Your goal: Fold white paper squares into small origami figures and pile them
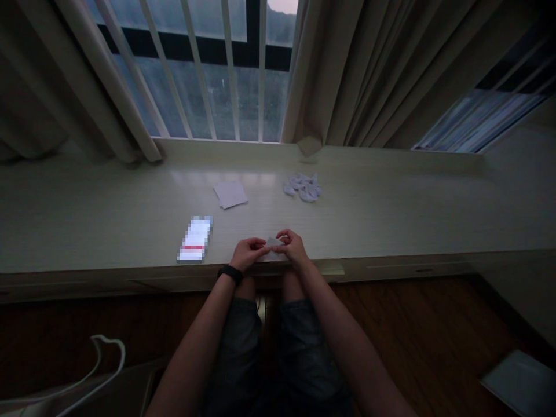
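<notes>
Both our hands meet at the ledge's near edge: left hand and right hand pinch a small folded paper between them. We judge it could slip off the edge, or crease crookedly in this dimness.

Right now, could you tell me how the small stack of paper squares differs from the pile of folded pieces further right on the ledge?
The stack of paper squares lies flat and smooth with straight edges; the pile of folded pieces is bunched, rounded and lumpy. The squares sit left of the hands' line, the folded pieces right of it. The squares form one neat stack; the pieces are several, loosely heaped. Both look white and lie untouched on the ledge.
</notes>
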`<control>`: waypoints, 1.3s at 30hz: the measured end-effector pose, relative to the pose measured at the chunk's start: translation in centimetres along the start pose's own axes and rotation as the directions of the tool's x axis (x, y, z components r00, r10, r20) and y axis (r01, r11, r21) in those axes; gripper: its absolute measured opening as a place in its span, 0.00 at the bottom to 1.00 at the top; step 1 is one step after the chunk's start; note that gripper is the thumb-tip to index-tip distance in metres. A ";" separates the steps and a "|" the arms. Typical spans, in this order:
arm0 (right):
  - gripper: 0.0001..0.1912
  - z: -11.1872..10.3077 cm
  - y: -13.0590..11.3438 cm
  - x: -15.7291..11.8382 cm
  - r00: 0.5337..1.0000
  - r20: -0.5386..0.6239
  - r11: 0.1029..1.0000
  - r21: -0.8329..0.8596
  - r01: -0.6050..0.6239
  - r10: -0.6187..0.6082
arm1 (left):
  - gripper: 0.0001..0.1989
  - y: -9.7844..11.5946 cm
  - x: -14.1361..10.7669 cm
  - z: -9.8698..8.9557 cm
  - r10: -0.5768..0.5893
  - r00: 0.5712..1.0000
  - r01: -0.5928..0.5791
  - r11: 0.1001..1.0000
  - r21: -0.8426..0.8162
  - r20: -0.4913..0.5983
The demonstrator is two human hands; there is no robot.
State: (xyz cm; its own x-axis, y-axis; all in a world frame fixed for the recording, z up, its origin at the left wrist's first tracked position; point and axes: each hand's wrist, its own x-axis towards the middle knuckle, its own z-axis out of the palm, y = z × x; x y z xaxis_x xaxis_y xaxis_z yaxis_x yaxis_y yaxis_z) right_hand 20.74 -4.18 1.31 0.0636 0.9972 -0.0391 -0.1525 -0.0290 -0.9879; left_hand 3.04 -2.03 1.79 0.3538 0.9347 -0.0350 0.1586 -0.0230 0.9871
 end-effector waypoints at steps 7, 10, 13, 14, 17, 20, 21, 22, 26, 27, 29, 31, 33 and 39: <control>0.18 0.0 0.2 0.1 1.000 0.011 1.000 -0.018 -0.015 0.016 | 0.24 0.4 -0.3 -0.6 0.001 0.999 -0.003 0.999 -0.047 -0.045; 0.18 0.3 0.1 0.1 0.999 -0.041 1.000 -0.012 -0.006 0.005 | 0.24 0.5 -0.3 -0.6 0.005 1.000 -0.006 0.999 -0.046 -0.024; 0.19 0.3 -0.2 0.0 0.999 -0.052 1.000 0.014 -0.005 0.006 | 0.24 0.7 -0.4 -0.5 -0.001 0.999 -0.002 0.998 -0.068 -0.044; 0.19 0.3 -0.3 -0.1 0.999 -0.035 1.000 0.021 -0.012 0.013 | 0.24 0.7 -0.4 -0.5 -0.002 0.999 -0.002 0.997 -0.078 -0.051; 0.21 -0.1 -0.6 -0.3 0.998 0.039 0.998 0.022 -0.056 0.055 | 0.26 0.8 -0.6 -0.5 0.000 0.998 -0.006 0.995 -0.104 -0.058; 0.20 -0.3 -0.6 -0.4 0.995 0.054 0.996 0.030 -0.087 0.085 | 0.28 0.8 -0.6 -0.6 -0.003 0.999 -0.002 0.995 -0.099 -0.049; 0.19 -0.3 -0.5 -0.3 0.995 0.042 0.995 0.038 -0.090 0.088 | 0.28 0.9 -0.6 -0.6 -0.007 0.999 0.003 0.996 -0.093 -0.049; 0.19 -0.3 -0.5 -0.3 0.996 0.027 0.995 0.046 -0.088 0.087 | 0.28 0.9 -0.6 -0.6 -0.012 0.999 0.008 0.996 -0.087 -0.049; 0.18 -0.2 -0.3 -0.3 0.997 0.021 0.995 0.065 -0.073 0.072 | 0.28 0.8 -0.5 -0.8 -0.027 0.998 0.023 0.997 -0.075 -0.049; 0.18 -0.2 -0.3 -0.3 0.997 0.026 0.995 0.066 -0.073 0.071 | 0.27 0.8 -0.5 -0.8 -0.031 0.998 0.027 0.997 -0.069 -0.049; 0.19 -0.3 -0.3 -0.3 0.996 0.030 0.994 0.068 -0.080 0.078 | 0.26 0.7 -0.5 -0.9 -0.040 0.998 0.037 0.998 -0.060 -0.057; 0.18 -0.4 -0.4 -0.4 0.996 0.025 0.994 0.071 -0.085 0.083 | 0.25 0.6 -0.6 -0.9 -0.049 0.997 0.046 0.997 -0.054 -0.066; 0.18 -0.5 -0.5 -0.4 0.996 0.034 0.994 0.069 -0.085 0.083 | 0.24 0.6 -0.6 -1.0 -0.046 0.997 0.042 0.997 -0.059 -0.065; 0.18 -0.1 -0.4 -0.5 0.995 -0.012 0.994 0.053 -0.097 0.098 | 0.25 0.8 -0.8 -1.1 -0.012 0.998 0.005 0.993 -0.117 -0.060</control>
State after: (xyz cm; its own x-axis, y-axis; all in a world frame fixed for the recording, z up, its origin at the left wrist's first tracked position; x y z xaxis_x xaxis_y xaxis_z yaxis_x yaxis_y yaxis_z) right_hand 20.86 -4.72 1.71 0.0606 0.9887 -0.1371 -0.2098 -0.1217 -0.9701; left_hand 1.88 -2.36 2.75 0.2963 0.9544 -0.0370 0.0517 0.0227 0.9984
